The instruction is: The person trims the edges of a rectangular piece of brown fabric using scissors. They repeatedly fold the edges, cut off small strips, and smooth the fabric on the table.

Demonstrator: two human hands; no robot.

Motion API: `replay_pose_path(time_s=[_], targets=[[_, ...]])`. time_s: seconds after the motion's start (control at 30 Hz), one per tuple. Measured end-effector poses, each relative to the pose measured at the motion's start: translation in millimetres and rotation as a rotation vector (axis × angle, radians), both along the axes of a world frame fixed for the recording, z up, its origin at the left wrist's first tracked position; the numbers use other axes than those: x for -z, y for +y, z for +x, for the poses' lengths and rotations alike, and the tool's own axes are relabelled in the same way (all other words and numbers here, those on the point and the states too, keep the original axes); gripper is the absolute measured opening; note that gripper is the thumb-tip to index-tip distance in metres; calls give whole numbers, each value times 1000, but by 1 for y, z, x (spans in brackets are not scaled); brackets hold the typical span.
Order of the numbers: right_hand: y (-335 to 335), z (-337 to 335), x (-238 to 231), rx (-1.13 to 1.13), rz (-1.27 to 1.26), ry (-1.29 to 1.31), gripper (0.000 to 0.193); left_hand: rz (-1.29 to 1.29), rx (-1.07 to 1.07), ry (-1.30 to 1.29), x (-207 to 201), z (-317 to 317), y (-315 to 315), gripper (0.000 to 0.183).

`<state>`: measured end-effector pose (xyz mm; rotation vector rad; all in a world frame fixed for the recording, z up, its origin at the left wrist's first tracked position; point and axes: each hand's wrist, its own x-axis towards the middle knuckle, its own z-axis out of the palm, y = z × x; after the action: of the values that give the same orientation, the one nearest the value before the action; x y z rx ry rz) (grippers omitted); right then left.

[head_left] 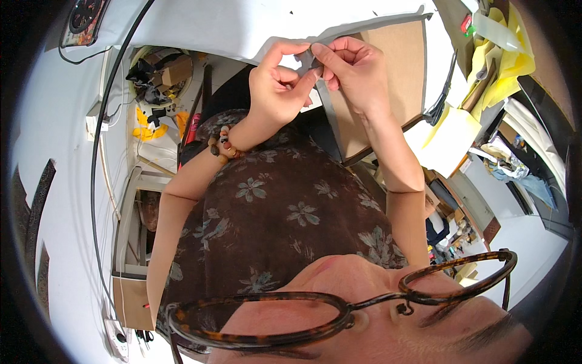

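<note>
One black cable (93, 182) runs along the white wall (63, 182) at the left. Next, a cardboard piece (177, 71) lies low among clutter. Near the edge of the white worktop (206, 24), the left hand (276, 85) and the right hand (357, 70) together pinch a small dark-grey piece (310, 59). Rightward follow a brown, grey-edged board (397, 79), yellow sheets (515, 39) and, farthest, a light-blue cloth (541, 189).
</note>
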<state>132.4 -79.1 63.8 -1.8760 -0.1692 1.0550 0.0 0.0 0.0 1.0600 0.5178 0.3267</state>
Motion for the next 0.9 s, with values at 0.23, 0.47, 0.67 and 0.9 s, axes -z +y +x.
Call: replay_pose_path(time_s=[0.23, 0.47, 0.67, 0.9], targets=[[1, -1, 3, 46, 35, 22, 17, 17, -39, 29, -8, -1, 1, 47], [0, -2, 3, 39, 32, -4, 19, 35, -4, 26, -6, -1, 4, 39], [-8, 0, -3, 70, -5, 23, 25, 5, -9, 51, -6, 1, 3, 37], [-1, -11, -8, -13, -66, 21, 27, 2, 7, 0, -2, -1, 3, 44]])
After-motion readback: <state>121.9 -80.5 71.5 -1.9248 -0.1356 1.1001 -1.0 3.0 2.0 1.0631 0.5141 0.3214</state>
